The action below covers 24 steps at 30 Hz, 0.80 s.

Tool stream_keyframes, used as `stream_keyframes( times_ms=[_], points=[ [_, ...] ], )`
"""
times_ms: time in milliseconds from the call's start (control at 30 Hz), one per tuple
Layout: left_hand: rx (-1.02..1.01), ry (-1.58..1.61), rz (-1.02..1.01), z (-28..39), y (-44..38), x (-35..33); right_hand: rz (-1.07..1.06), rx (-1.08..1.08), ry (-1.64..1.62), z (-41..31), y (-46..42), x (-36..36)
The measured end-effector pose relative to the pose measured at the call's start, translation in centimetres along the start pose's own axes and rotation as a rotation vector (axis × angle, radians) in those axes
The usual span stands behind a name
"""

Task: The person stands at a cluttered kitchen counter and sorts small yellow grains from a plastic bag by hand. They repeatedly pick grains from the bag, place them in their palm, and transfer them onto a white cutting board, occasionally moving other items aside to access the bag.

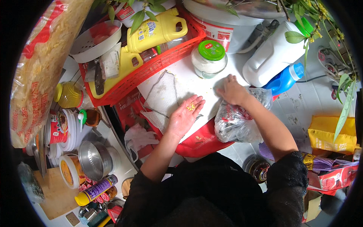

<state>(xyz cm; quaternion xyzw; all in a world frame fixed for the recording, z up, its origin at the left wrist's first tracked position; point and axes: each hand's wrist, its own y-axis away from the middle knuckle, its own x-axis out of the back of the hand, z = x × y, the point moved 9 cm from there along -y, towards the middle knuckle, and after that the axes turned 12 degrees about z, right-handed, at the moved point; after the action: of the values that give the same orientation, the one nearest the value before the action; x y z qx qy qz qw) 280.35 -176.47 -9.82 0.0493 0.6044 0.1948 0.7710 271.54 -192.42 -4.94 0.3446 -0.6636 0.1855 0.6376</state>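
My left hand is palm up with its fingers a little curled, and small yellow blossoms lie loose in it. Beneath and beside it a white mesh cloth is spread on the white tabletop. My right hand rests palm down on the tabletop near its right side; whether anything is under the fingers is hidden. Just behind it stands a glass jar with a green lid and white grains inside. A clear plastic bag with dark contents lies below my right forearm. Scattered yellow bits dot the tabletop.
A red plastic basket at the back left holds yellow jugs and a cleaver. A white jug and a blue bottle are at the back right. Leafy branches with yellow flowers hang over the top. A metal pot stands left.
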Motion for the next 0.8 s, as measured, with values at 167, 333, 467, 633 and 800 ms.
stream_keyframes(
  times_ms=[167, 333, 467, 633, 800],
  points=[
    [0.011, 0.021, -0.019, 0.0, 0.3, -0.4, 0.143, 0.304, -0.289, -4.2, 3.1, 1.2],
    [-0.001, 0.024, -0.063, -0.1, 0.1, -0.4, 0.089, 0.188, 0.204, -1.8, 3.2, 1.1],
    [0.010, 0.052, -0.027, -0.1, 0.1, -0.1, 0.170, 0.358, -0.341, -5.4, 4.6, 1.8],
    [-0.003, 0.029, -0.021, -0.2, 0.1, 0.2, 0.556, 0.324, -0.517, -5.1, 4.1, 8.8],
    [-0.002, 0.051, -0.032, 0.0, 0.2, -0.1, 1.014, 0.314, -0.250, -5.1, 1.7, 14.4]
  ],
)
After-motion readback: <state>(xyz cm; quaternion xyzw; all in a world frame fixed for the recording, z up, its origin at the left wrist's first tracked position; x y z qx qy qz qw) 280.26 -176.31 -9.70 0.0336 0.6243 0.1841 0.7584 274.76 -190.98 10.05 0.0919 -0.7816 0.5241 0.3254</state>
